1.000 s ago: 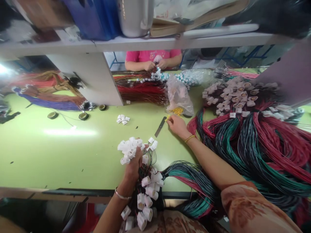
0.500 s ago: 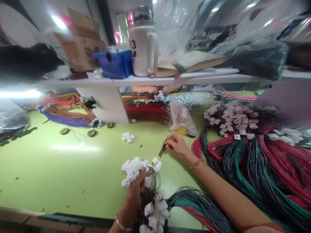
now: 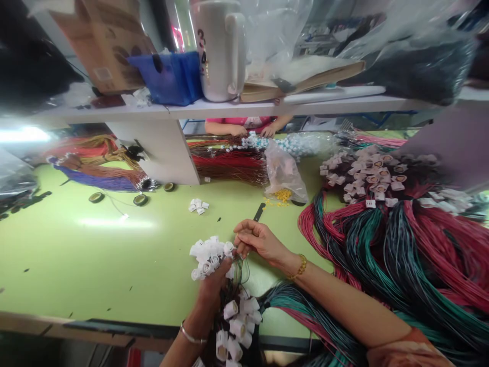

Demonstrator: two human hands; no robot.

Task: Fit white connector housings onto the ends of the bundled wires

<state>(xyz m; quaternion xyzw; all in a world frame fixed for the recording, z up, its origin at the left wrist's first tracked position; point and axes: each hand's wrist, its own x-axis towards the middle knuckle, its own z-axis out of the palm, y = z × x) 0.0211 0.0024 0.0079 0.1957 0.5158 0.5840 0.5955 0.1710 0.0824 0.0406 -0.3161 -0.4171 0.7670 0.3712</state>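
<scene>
My left hand [image 3: 214, 283] is closed round a bunch of wires with white plastic connectors [image 3: 208, 255] fanned out above the thumb. More white connectors [image 3: 240, 318] on dark wires hang below that hand. My right hand [image 3: 257, 242] is beside the bunch, its thumb and fingers pinched together at the bunch's right side. What lies between those fingertips is too small to make out. Just behind the right hand, a flat dark strip [image 3: 260, 211] lies on the green tabletop, partly covered by the fingers.
Small white pieces [image 3: 198, 206] and rolls of dark tape [image 3: 140, 200] lie on the table. A plastic bag [image 3: 284, 171] with yellow bits [image 3: 281, 195] stands behind. Red, green and black wire bundles [image 3: 382, 244] fill the right. Across the shelf [image 3: 214, 108], a co-worker's hands [image 3: 269, 131] handle wires.
My right hand has left the dark strip and moved left to the connectors in my left hand. The strip stays on the table. The view has tilted slightly down.
</scene>
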